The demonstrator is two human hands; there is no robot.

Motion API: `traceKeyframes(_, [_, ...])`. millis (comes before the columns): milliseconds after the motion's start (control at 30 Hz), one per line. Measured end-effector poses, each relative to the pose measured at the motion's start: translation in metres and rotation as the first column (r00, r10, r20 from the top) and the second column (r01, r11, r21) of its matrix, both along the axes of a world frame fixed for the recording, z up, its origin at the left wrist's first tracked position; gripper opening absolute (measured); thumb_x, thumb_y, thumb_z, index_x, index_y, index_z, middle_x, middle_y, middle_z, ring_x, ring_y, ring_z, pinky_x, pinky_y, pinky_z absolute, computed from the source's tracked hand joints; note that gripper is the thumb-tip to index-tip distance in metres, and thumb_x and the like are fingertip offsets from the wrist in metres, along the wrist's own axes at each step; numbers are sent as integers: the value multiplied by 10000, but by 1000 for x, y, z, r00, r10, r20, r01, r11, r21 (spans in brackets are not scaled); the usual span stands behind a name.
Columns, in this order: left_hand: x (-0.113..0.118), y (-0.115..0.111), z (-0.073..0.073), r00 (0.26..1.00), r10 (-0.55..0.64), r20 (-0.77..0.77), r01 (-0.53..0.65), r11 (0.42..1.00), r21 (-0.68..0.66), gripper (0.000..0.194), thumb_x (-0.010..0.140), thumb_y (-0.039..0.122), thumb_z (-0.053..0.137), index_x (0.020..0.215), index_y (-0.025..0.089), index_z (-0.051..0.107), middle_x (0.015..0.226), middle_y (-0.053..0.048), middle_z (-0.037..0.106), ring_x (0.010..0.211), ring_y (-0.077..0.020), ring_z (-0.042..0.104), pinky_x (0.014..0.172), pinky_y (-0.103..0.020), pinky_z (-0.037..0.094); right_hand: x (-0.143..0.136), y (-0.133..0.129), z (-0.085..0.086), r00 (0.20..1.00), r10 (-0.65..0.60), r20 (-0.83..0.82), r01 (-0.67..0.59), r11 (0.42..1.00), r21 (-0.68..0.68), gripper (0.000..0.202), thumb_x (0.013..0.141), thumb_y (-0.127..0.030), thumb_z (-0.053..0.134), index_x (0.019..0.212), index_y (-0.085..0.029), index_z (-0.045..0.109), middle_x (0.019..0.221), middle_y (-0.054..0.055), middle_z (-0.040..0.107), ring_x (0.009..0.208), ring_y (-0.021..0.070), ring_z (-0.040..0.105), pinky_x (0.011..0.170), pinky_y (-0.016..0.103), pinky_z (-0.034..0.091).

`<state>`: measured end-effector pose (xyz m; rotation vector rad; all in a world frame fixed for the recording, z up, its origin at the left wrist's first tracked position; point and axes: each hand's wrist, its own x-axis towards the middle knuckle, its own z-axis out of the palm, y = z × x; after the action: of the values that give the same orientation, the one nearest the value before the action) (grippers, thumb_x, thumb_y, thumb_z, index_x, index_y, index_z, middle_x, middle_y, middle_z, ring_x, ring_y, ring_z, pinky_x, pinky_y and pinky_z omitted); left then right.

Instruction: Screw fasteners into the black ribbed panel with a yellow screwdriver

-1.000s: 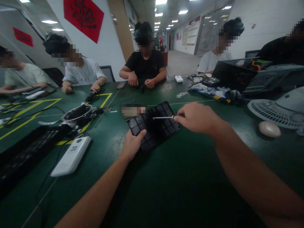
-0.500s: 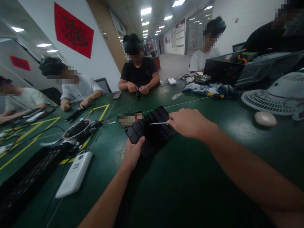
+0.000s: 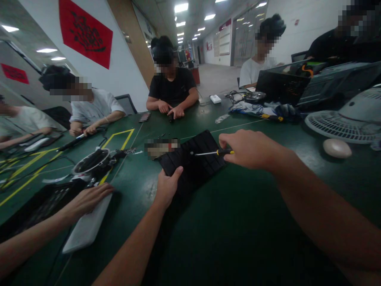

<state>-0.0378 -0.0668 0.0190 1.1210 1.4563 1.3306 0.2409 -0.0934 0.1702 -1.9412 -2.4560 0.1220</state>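
Observation:
My left hand (image 3: 168, 184) is closed on the near-left edge of a black ribbed plastic panel (image 3: 205, 169), thumb on top. The panel is held tilted over the green table. A screwdriver (image 3: 225, 152) with a yellow and black handle is in my right hand (image 3: 250, 147), its shaft pointing left across the panel. Close to its tip is a small round greyish piece (image 3: 191, 153), possibly a screw; whether they touch I cannot tell. Behind the panel lies a blurred-out beige item (image 3: 162, 148).
At left, another person's hand (image 3: 92, 197) rests on a white power bank (image 3: 86, 230), beside a black tray (image 3: 44, 206) and a ring-shaped part (image 3: 91, 163). To the right are a pale oval object (image 3: 337, 148), a fan (image 3: 345, 119) and a yellow-black tool (image 3: 272, 117). Several people sit around.
My right hand has shifted slightly right, showing more of the screwdriver's handle; its tip has drawn right. Another person's hand has come in from the left onto the power bank.

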Motion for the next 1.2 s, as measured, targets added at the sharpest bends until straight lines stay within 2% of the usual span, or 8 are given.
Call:
traceKeyframes(100, [-1, 1, -5, 1000, -22, 9, 22, 1000, 22, 544, 730, 430, 946, 1181, 170, 788, 1183, -136, 842, 1126, -340, 791, 1120, -578, 584, 5, -2, 3, 999, -36, -17, 37, 997, 60, 251, 936, -383, 638, 1127, -253, 737, 1056, 95, 774, 914, 289, 695, 701, 356, 384])
traceKeyframes(300, [0, 0, -11, 998, -67, 3, 67, 997, 46, 453, 789, 413, 901, 1151, 161, 798, 1155, -136, 842, 1124, -342, 787, 1105, -559, 590, 9, 2, 1, 995, -99, 32, 95, 990, 100, 376, 984, -509, 550, 1187, -260, 744, 1029, 119, 766, 893, 313, 674, 700, 389, 363])
traceKeyframes(533, [2, -3, -11, 997, -78, 3, 78, 996, 52, 373, 828, 373, 874, 1134, 178, 792, 1187, -141, 834, 1160, -336, 772, 1115, -519, 569, 17, 11, -10, 997, -69, 24, 65, 989, 130, 414, 981, -579, 517, 1168, -269, 718, 980, 118, 748, 837, 316, 653, 705, 418, 395])
traceKeyframes(800, [0, -1, -17, 995, -96, -15, 97, 993, 70, 365, 836, 399, 880, 1112, 180, 785, 1210, -157, 831, 1164, -342, 766, 1099, -497, 569, 21, 13, -12, 998, -65, 6, 63, 988, 141, 387, 983, -557, 558, 1160, -257, 725, 1008, 125, 764, 798, 298, 651, 701, 422, 401])
traceKeyframes(1000, [0, -2, -15, 996, -94, -4, 94, 993, 71, 448, 800, 447, 915, 1132, 183, 772, 1210, -157, 826, 1176, -349, 758, 1101, -498, 559, 18, 12, -9, 997, -78, 2, 77, 988, 131, 382, 998, -553, 566, 1163, -255, 738, 1037, 136, 776, 815, 303, 659, 702, 426, 393])
traceKeyframes(1200, [0, -2, -15, 995, -103, 0, 103, 992, 75, 436, 812, 449, 907, 1130, 184, 771, 1219, -162, 820, 1188, -348, 755, 1115, -511, 551, 12, 10, -2, 997, -72, -12, 73, 990, 118, 302, 986, -465, 610, 1163, -261, 745, 1041, 128, 788, 804, 296, 666, 719, 424, 411])
